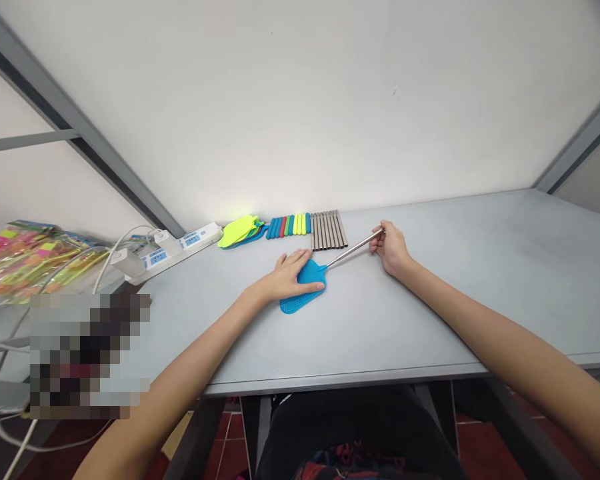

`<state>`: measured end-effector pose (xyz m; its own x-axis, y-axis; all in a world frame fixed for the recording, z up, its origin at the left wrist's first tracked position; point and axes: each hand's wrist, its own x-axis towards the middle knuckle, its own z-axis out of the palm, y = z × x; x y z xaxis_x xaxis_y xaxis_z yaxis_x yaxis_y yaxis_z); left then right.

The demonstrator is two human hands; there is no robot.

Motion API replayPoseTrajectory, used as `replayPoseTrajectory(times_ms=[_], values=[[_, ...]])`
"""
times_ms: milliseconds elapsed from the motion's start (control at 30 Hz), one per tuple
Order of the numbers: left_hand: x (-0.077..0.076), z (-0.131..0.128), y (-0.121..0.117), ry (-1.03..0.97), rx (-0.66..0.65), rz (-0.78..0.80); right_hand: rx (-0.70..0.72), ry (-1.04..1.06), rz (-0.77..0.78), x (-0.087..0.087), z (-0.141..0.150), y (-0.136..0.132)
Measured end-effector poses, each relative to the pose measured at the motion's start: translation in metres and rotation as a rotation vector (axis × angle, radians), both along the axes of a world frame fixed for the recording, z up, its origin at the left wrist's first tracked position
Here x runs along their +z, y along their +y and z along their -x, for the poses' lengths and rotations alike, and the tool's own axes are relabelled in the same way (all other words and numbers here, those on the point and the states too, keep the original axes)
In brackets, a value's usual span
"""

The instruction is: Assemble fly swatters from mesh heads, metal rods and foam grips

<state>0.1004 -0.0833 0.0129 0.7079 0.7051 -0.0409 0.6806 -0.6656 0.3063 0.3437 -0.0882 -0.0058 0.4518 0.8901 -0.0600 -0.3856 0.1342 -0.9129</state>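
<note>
A blue fly swatter head (305, 298) lies on the grey table, joined to a thin metal rod (353, 249) that slants up to the right. My left hand (291, 277) rests flat over the swatter head with its fingers spread, covering part of it. The far end of the rod is pinched in the closed fingers of my right hand (391, 248). Behind my hands, several metal tubes (329, 230) lie side by side. To their left is a row of coloured handle grips (289, 226), then a stack of yellow and blue swatter heads (241, 231).
A white power strip (180, 250) with plugged-in adapters and cables lies at the left. Beyond it are bagged colourful items (35, 260). A white wall (330, 100) rises behind the table (480, 280), and metal frame posts stand at both sides.
</note>
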Motion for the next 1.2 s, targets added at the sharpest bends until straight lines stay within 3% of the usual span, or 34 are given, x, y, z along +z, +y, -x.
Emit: replayPoseTrajectory(times_ms=[233,467,833,933,1067,1200], values=[[-0.005,-0.003,-0.001,-0.284,0.094,-0.17,-0.09,0.025,0.018,0.001,-0.002,0.0],[-0.008,0.006,0.008,-0.512,0.381,-0.09,-0.138,0.065,0.021,0.005,0.0,-0.002],[-0.005,0.001,0.0,-0.837,0.694,0.195,-0.223,0.19,0.001,0.007,0.002,-0.004],[0.001,0.002,-0.004,-1.001,0.754,0.361,-0.229,0.249,-0.01,0.006,0.002,-0.004],[0.006,0.001,-0.009,-1.167,0.7,0.704,-0.194,0.255,-0.011,0.006,0.002,-0.005],[0.007,0.0,-0.011,-1.179,0.748,0.722,-0.132,0.194,0.018,0.007,0.004,-0.01]])
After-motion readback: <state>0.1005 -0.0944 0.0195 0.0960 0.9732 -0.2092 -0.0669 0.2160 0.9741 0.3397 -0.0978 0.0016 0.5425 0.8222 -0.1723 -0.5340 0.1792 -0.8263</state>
